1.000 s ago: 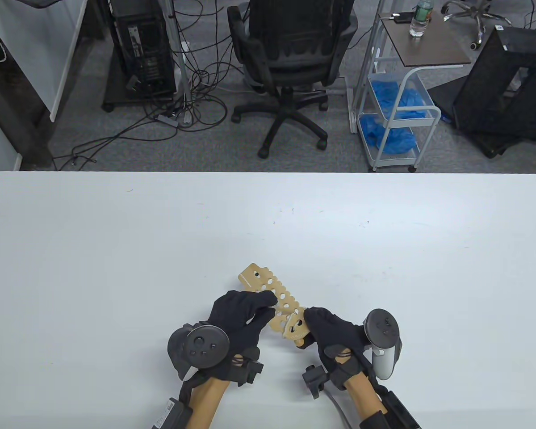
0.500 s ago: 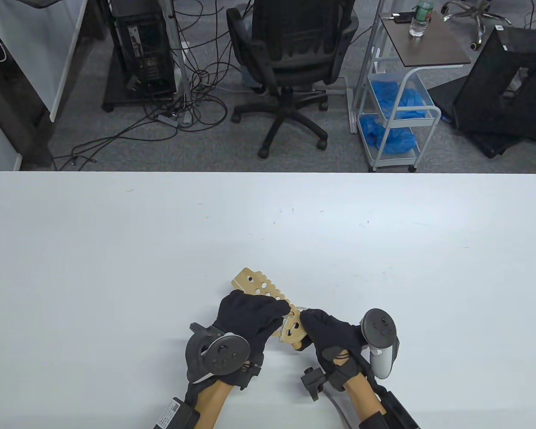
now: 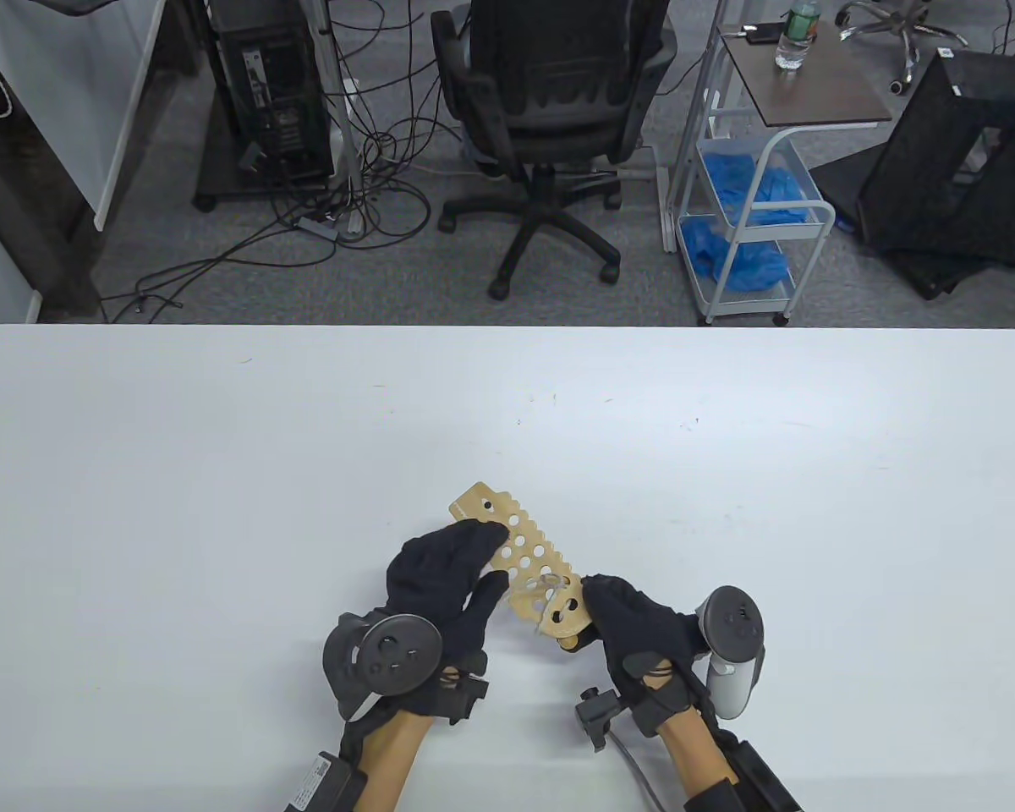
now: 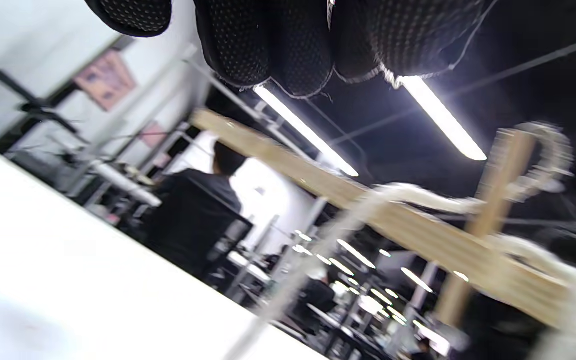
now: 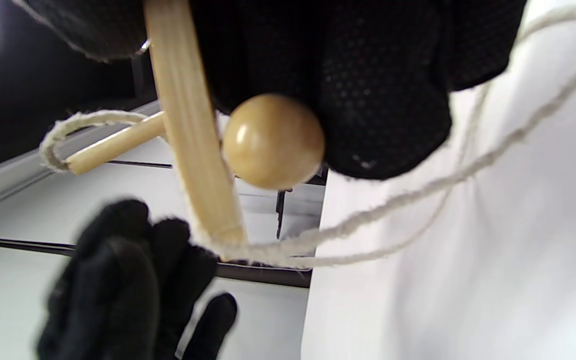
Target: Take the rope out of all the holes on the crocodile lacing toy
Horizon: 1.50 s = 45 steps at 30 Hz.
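Observation:
The crocodile lacing toy [image 3: 520, 558], a flat wooden board with several holes, is held tilted just above the white table [image 3: 220, 465]. My right hand [image 3: 588, 605] grips its near end, beside a wooden bead [image 5: 273, 141]. White rope [image 3: 550, 582] loops through holes near that end, and loose strands [image 5: 418, 195] trail over the table. A wooden needle tip [image 5: 113, 142] sticks out from the board [image 5: 188, 150]. My left hand [image 3: 492, 558] lies along the board's left edge with its fingers [image 4: 288, 50] loosely spread and nothing pinched. The board [image 4: 418, 225] is blurred in the left wrist view.
The toy and both hands are near the table's front edge, at its middle. Beyond the far edge stand an office chair [image 3: 550, 110] and a wire cart [image 3: 753, 211] with blue bags.
My left hand reached right to the laced holes, then drew back left along the board. The board tilted and swung slightly. My right hand kept its grip.

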{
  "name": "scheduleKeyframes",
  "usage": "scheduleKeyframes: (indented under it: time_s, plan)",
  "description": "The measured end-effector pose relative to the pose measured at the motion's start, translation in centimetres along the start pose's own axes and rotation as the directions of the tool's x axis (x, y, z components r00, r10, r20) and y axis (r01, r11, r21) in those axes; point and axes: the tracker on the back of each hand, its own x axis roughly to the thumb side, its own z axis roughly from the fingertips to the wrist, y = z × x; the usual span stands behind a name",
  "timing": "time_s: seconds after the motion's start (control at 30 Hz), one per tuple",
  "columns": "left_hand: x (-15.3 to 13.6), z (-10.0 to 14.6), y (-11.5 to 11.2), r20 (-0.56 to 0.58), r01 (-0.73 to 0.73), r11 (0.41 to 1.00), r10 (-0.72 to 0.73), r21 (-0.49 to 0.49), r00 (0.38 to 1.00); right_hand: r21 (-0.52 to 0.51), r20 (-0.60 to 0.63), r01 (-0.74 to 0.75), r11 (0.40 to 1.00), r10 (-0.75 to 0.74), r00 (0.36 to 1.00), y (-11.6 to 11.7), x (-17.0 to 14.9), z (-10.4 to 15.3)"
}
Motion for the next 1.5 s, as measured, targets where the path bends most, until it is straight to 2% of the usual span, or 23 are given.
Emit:
scheduleKeyframes:
  time_s: [0.07, 0.17, 0.27, 0.57, 0.67, 0.9, 1.07, 1.23, 1.37, 1.5]
  plan:
    - [-1.4, -0.1, 0.2, -0.118, -0.086, 0.996, 0.087, 0.013, 0.989, 0.0, 0.004, 0.044, 0.999, -0.044, 0.999, -0.1, 0.1, 0.0]
    - [-3.0, -0.1, -0.1, -0.254, -0.252, 0.967, 0.25, 0.022, 0.934, 0.02, 0.003, 0.117, 0.993, -0.118, 0.993, 0.1, 0.0, 0.0]
    - [-3.8, -0.2, -0.8, -0.301, -0.355, 0.935, 0.339, 0.004, 0.891, 0.036, 0.012, 0.129, 0.991, -0.13, 0.991, 0.3, 0.2, 0.0]
    - [-3.2, -0.6, -2.6, -0.251, -0.447, 0.875, 0.397, -0.186, 0.883, 0.082, 0.031, 0.178, 0.981, -0.181, 0.983, 0.7, 0.5, -0.1]
    - [-2.7, -0.7, -3.4, -0.197, -0.475, 0.829, 0.434, -0.295, 0.879, 0.106, 0.042, 0.176, 0.979, -0.182, 0.982, 0.9, 0.6, -0.1]
    - [-1.7, -0.4, -4.8, -0.157, -0.436, 0.774, 0.412, -0.46, 0.898, 0.107, 0.051, 0.184, 0.977, -0.19, 0.98, 0.9, 0.8, 0.0]
    - [-1.1, -0.1, -5.6, -0.13, -0.401, 0.757, 0.393, -0.516, 0.91, 0.158, 0.056, 0.182, 0.97, -0.193, 0.98, 1.3, 0.8, 0.0]
    - [-1.4, 0.1, -6.3, -0.231, -0.534, 0.609, 0.506, -0.587, 0.831, 0.191, 0.056, 0.221, 0.957, -0.235, 0.97, 1.5, 0.8, -0.1]
    - [-1.1, 0.1, -6.4, -0.197, -0.47, 0.643, 0.45, -0.605, 0.871, 0.224, 0.059, 0.221, 0.949, -0.239, 0.969, 1.8, 1.0, -0.1]
    - [-1.2, 0.1, -6.5, -0.225, -0.508, 0.605, 0.482, -0.613, 0.847, 0.25, 0.065, 0.231, 0.94, -0.254, 0.965, 1.8, 1.1, -0.2]
